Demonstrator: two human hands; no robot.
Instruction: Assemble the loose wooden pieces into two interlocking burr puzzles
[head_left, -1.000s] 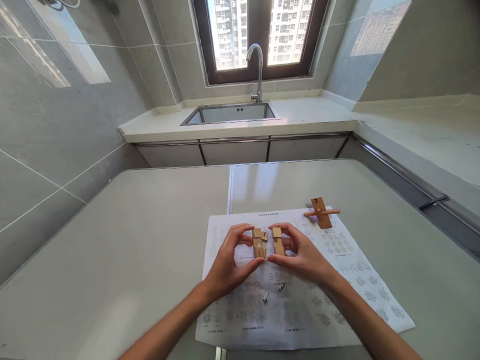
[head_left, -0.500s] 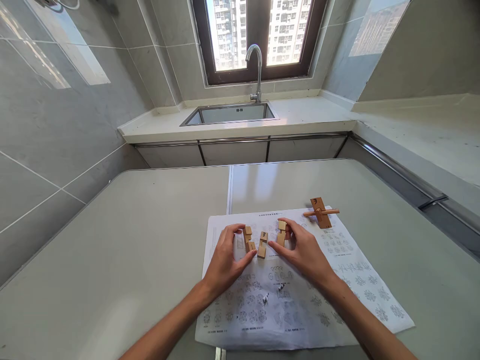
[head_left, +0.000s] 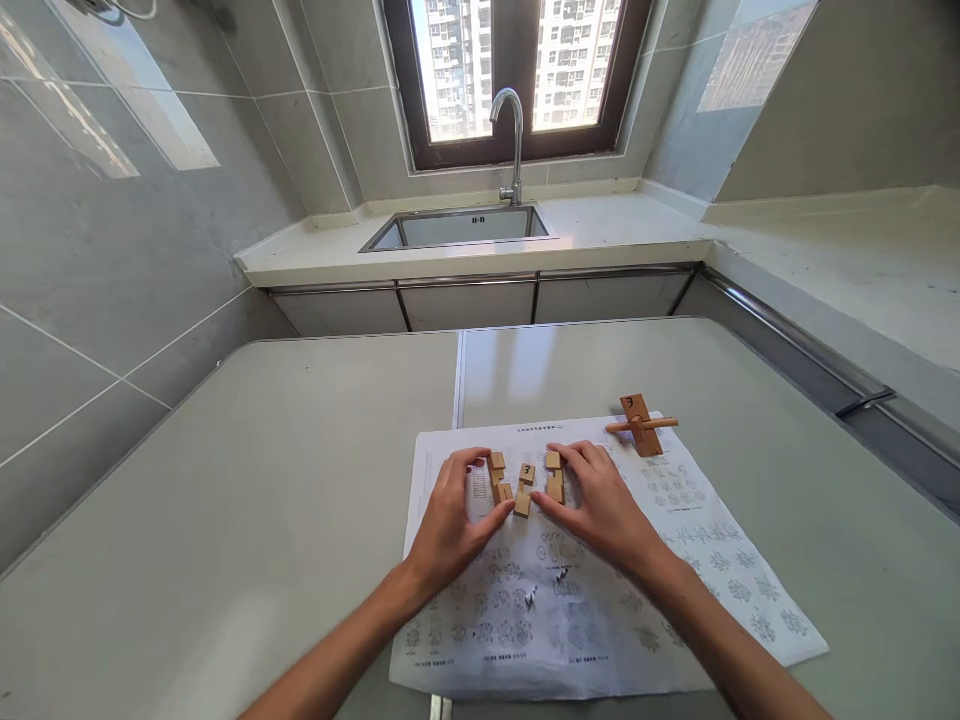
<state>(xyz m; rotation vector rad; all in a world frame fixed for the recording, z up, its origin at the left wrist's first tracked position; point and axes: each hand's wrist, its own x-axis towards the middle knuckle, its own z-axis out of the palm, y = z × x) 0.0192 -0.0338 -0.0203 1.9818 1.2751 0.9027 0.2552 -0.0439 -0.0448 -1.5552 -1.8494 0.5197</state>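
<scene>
Our left hand (head_left: 456,512) reaches in from seven o'clock, curled, pinching one block (head_left: 499,478) end to end, thumb nearest us; our right hand (head_left: 604,503), mirrored from five, holds another block (head_left: 554,479) between fingers and thumb. From the middle block (head_left: 524,490), on the paper (head_left: 600,600), these sit at ten and two, a wooden cross (head_left: 642,426) farther out at two.

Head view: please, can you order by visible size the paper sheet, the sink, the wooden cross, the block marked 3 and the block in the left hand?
1. Paper sheet
2. Sink
3. Wooden cross
4. Block marked 3 and block in the left hand: too alike to rank
</scene>
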